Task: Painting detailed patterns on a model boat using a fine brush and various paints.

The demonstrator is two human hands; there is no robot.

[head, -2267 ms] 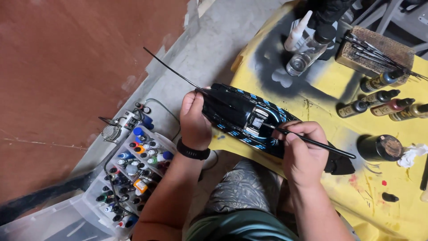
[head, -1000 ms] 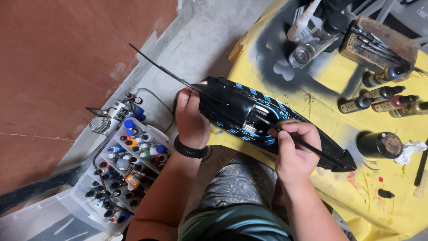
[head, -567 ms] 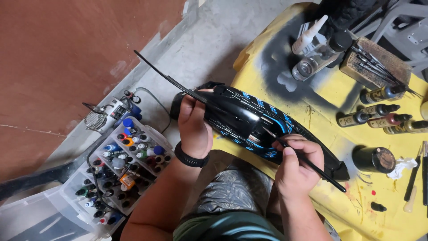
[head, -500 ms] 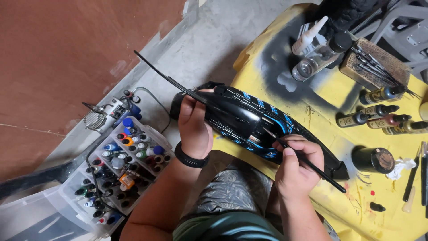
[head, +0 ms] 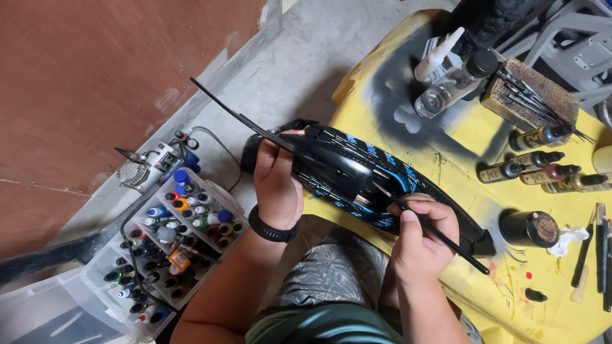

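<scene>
Both forearms come up from the bottom, bare. Left hand (head: 278, 185) is cupped, fingers curled over and thumb up, black band on the wrist. Right hand (head: 419, 239) sits lower, thumb and fingertips pinched together like a pencil grip, knuckles up.

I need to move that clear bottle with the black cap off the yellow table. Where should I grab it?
Grip the clear bottle around its middle, coming from above: it lies tilted on its side, body exposed, with a white bottle close on one flank.
</scene>
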